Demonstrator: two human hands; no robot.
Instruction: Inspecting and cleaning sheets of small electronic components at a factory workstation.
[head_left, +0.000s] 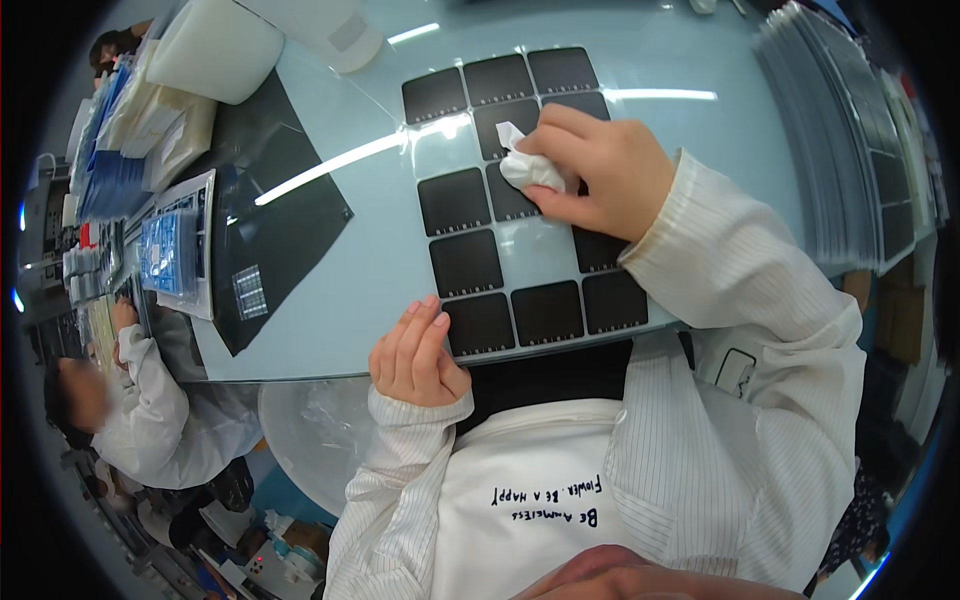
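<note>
left hand (415, 352) – fingers curled, empty, steadying near edge of clear sheet of black square panels (520, 190) | right hand (600, 170) – pinching crumpled white wipe (527, 165) (pressed mid-sheet) | pale blue glossy table (340, 270)

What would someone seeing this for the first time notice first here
The eye lands first on the sheet of dark square panels laid in a grid on the pale glossy table at centre. The right hand presses a crumpled white wipe onto the panels, while the left hand rests at the sheet's near edge. At far left, another person in a white coat works.
</note>
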